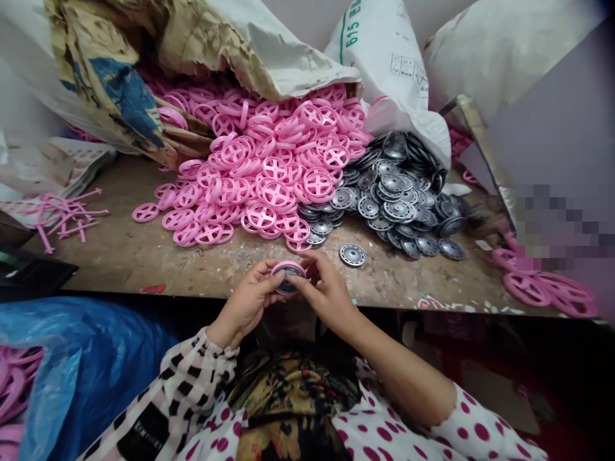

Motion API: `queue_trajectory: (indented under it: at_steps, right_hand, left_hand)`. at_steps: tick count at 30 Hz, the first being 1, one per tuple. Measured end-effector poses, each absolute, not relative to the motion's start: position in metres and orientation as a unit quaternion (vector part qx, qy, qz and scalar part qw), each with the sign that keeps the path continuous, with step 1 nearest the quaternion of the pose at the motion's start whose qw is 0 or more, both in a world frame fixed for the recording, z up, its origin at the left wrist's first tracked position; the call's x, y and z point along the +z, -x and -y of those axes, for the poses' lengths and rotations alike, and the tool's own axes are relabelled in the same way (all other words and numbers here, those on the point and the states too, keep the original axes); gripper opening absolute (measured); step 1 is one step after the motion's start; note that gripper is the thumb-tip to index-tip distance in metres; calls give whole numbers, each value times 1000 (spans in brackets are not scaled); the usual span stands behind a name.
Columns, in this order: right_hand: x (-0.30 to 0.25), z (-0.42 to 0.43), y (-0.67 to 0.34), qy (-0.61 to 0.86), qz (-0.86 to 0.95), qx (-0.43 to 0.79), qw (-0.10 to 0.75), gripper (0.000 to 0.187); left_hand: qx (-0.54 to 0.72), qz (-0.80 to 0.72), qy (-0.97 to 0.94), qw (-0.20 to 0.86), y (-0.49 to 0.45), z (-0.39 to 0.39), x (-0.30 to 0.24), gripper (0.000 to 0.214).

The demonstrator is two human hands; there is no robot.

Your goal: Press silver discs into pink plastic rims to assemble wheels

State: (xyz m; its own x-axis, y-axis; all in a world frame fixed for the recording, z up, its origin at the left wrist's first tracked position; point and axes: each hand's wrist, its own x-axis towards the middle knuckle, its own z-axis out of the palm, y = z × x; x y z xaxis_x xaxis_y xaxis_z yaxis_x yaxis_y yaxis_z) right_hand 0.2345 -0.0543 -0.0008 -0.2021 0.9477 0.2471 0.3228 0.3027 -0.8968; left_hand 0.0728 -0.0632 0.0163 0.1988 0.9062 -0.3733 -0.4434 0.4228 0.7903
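Observation:
Both my hands meet at the near edge of the worn wooden table [125, 256]. Between them is a pink plastic wheel with a silver hubcap disc [287, 276] set in it. My left hand [247, 302] grips its left rim with curled fingers. My right hand [325, 288] pinches its right side, thumb and fingers pressed on it. A big heap of pink spoked wheels [269, 160] spills from a torn paper sack just beyond. To its right lies a pile of silver hubcap discs [403, 198], with one stray silver disc [352, 255] close to my right hand.
A torn brown paper sack [144, 70] and white woven sacks [389, 70] stand at the back. Pink plastic sprues [67, 218] lie at the left. A blue plastic bag [91, 358] holding pink parts sits low left. More pink wheels [548, 288] lie far right.

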Motion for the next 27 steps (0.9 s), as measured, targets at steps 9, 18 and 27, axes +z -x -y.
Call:
queue_trajectory:
  at_steps: [9, 18, 27]
  right_hand:
    - [-1, 59, -234, 484, 642, 432, 407, 14]
    - [-4, 95, -239, 416, 797, 382, 212, 19]
    - [3, 71, -235, 411, 296, 695, 510, 39]
  left_hand:
    - [438, -484, -336, 679, -79, 66, 13, 41]
    - [385, -591, -495, 508, -47, 36, 18, 33]
    - [434, -422, -394, 692, -91, 61, 14, 49]
